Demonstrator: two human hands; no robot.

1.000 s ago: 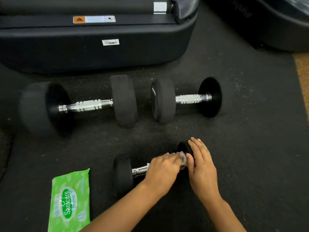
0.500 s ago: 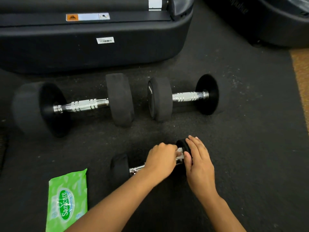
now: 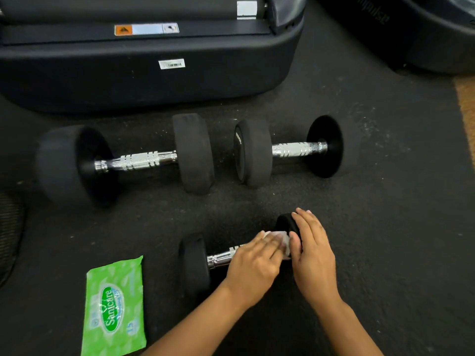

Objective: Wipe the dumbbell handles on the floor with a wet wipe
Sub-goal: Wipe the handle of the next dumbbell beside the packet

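nearest, at the left, a green wet wipe pack [image 3: 114,308] lies flat on the dark rubber floor [image 3: 385,227], its printed face up; its flap looks shut and no wipe shows sticking out, so what is inside cannot be seen.

just right of the pack lies the small dumbbell [image 3: 195,263], its axis running left to right and slightly away. its left black head stands clear; a short piece of the chrome handle [image 3: 221,256] shows beside it. the left hand [image 3: 254,265] is curled over the handle's right part, pressing a white wet wipe [image 3: 281,240] against the bar; a crumpled edge of the wipe sticks out past the fingers. the right hand [image 3: 312,250] is cupped over the dumbbell's right head, thumb toward the wipe, fingers lying across the top of the head, gripping it. the two hands sit just beside each other, nearly touching at the wipe.

farther back, two bigger dumbbells lie in a row. the large dumbbell [image 3: 128,161] is at the left, its ribbed chrome handle bare. the medium dumbbell [image 3: 290,150] is at the right, its handle bare too. their inner heads are near each other but apart.

farthest, a black machine base [image 3: 154,80] with an orange warning label and a barcode sticker fills the far left. another dark machine housing [image 3: 424,42] sits at the far right.
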